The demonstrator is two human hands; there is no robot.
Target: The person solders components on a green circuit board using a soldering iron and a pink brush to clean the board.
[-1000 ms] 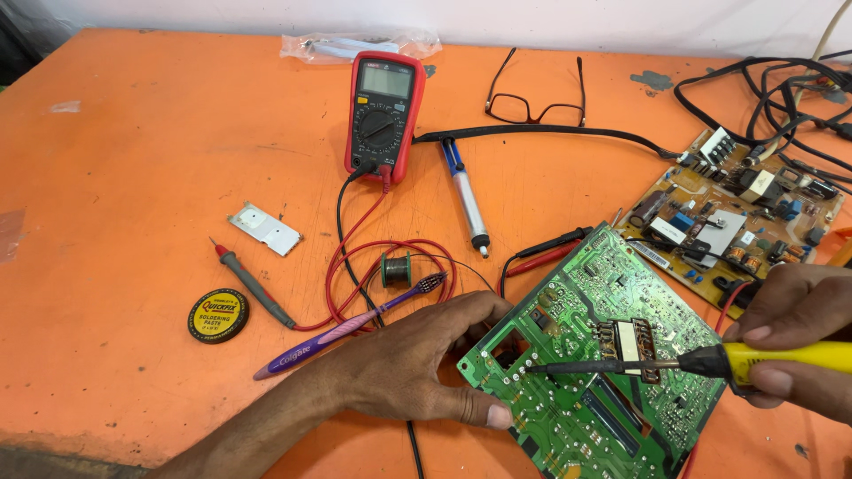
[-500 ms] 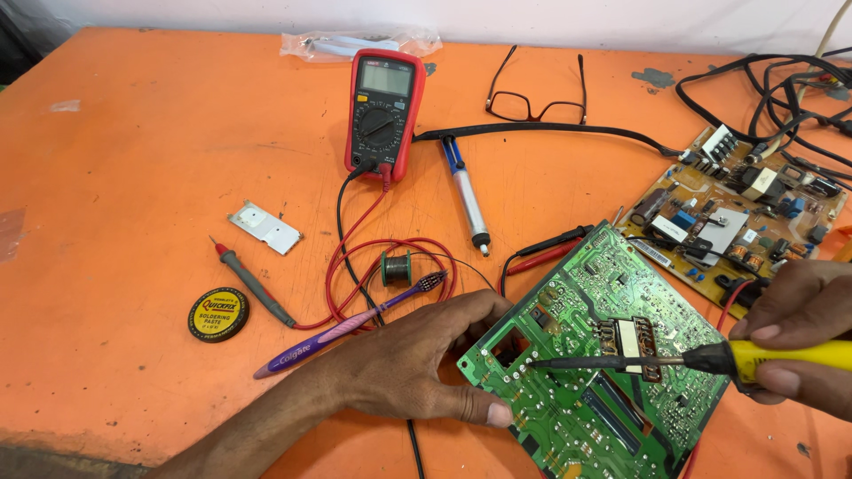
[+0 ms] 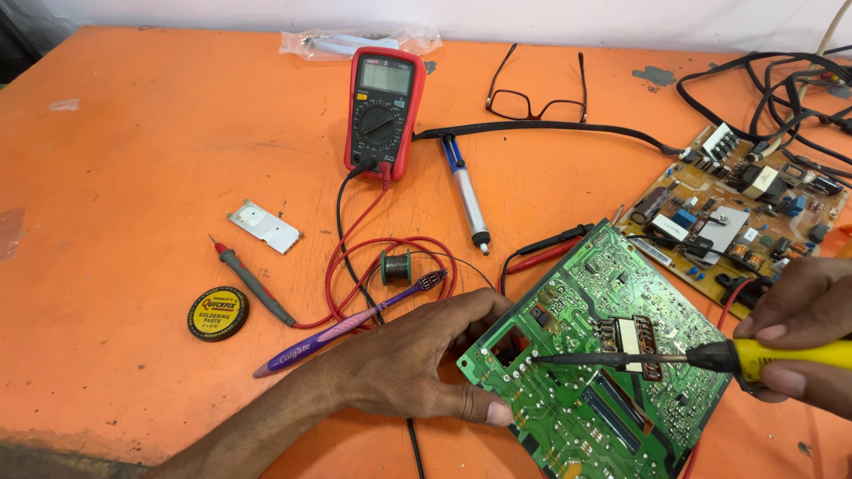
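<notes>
Near the worktop's front edge, the left hand [image 3: 404, 364] lies flat, fingers spread, steadying the left side of the green circuit board [image 3: 603, 355]. The right hand [image 3: 799, 333] grips a yellow-handled soldering iron [image 3: 674, 358], its tip touching the board just right of the left thumb

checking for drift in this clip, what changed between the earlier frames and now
Very little. The right hand keeps its grip on the yellow-handled soldering iron, whose tip has crept slightly left across the green circuit board. The left hand still steadies the board's left edge. The multimeter, toothbrush, solder spool and glasses have not moved.
</notes>
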